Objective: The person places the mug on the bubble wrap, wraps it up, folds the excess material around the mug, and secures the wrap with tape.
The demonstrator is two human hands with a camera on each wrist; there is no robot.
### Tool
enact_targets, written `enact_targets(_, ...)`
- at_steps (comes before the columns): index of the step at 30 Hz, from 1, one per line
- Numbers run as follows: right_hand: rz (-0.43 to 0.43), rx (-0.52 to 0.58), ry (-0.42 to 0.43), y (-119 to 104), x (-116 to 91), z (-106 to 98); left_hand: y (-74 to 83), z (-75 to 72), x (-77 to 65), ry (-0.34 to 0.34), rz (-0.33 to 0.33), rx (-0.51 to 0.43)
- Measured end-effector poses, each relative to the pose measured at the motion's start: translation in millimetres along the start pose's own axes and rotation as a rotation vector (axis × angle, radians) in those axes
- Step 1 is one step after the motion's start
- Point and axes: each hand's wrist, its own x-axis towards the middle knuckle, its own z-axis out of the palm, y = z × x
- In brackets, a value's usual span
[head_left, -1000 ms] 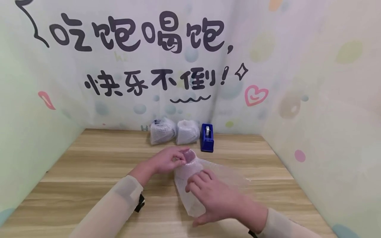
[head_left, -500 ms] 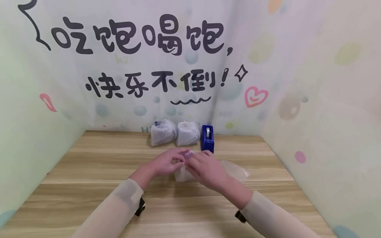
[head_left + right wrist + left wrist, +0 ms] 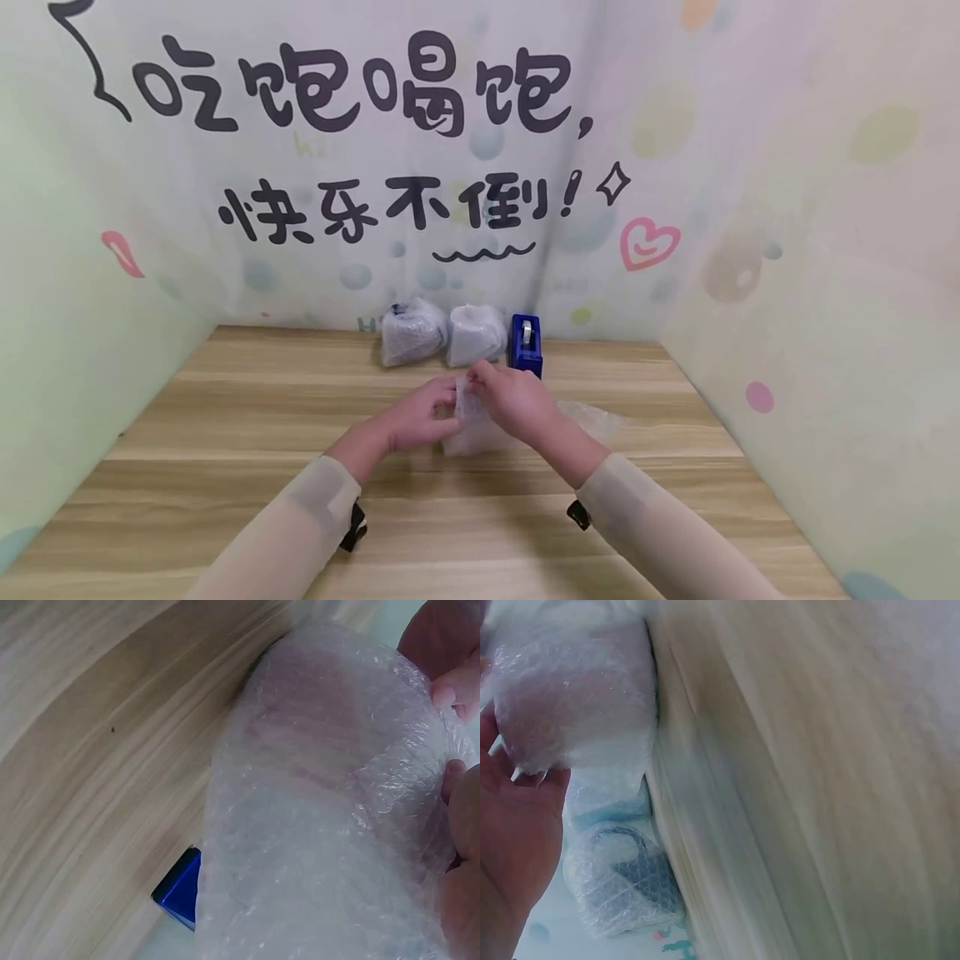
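On the table in front of me stands a pinkish cup (image 3: 570, 705) wrapped in bubble wrap (image 3: 480, 437). My left hand (image 3: 422, 417) holds the cup from its left side, with its fingers behind it in the left wrist view. At the top, my right hand (image 3: 517, 404) pinches the edge of the bubble wrap over the cup's mouth. A loose sheet of the wrap (image 3: 292, 862) spreads across the right wrist view, and its tail reaches out to the right past the right hand. The cup's rim is hidden under wrap and fingers.
Two bubble-wrapped bundles (image 3: 414, 333) (image 3: 477, 336) stand side by side near the back wall. Right of them is a blue tape dispenser (image 3: 526, 342), just behind my right hand. Walls enclose the wooden table (image 3: 247, 417) at the back and both sides.
My right hand has moved from the front of the cup up to its top, bringing the front flap of wrap over the mouth. The left hand stays at the cup's side.
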Motion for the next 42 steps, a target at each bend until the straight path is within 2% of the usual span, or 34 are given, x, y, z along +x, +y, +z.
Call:
enact_targets(4, 0.04, 0.029, -0.016, -1, 1, 1, 3.7, -0.7, -1.1, 0.028, -0.086, -0.075)
enact_targets(6, 0.019, 0.006, 0.018, -3, 1, 1, 5.1, -1.1, -1.0, 0.048, -0.107, -0.127)
enact_targets(8, -0.041, -0.073, 0.096, -5, -1, -2, 5.8, -1.4, 0.6, 0.055, -0.093, -0.139)
enact_targets(11, -0.185, -0.245, 0.233, -9, -7, -10, 5.7, -1.8, 3.2, 0.052, -0.066, -0.145)
enact_targets(13, -0.265, -0.364, 0.254, -13, -15, -15, 6.2, -2.0, 4.5, 0.06, -0.059, -0.139)
enact_targets(16, -0.309, -0.475, 0.145, -14, -27, -16, 7.3, -1.8, 5.6, 0.072, -0.043, -0.142)
enact_targets(19, -0.273, -0.521, 0.0, -13, -35, -11, 8.2, -0.6, 4.9, 0.073, -0.032, -0.138)
enact_targets(22, -0.234, -0.486, -0.074, -11, -36, -4, 8.8, 0.9, 4.2, 0.062, -0.033, -0.137)
enact_targets(26, -0.202, -0.368, -0.11, -8, -31, 3, 10.4, 0.6, 2.7, 0.056, -0.031, -0.12)
enact_targets(28, -0.188, -0.315, -0.115, -7, -29, 5, 11.5, -0.4, 1.2, 0.066, -0.012, -0.051)
enact_targets(30, -0.178, -0.279, -0.112, -6, -27, 7, 13.3, -1.2, -1.0, 0.096, 0.021, 0.057)
enact_targets(34, -0.167, -0.255, -0.096, -4, -27, 10, 17.8, -1.0, -6.9, 0.183, 0.142, 0.289)
enact_targets(39, -0.161, -0.22, -0.118, -3, -27, 8, 23.3, 1.1, -15.4, 0.209, 0.319, 0.442)
enact_targets(42, -0.16, -0.169, -0.166, -1, -24, 3, 24.3, 3.5, -15.4, 0.222, 0.374, 0.519)
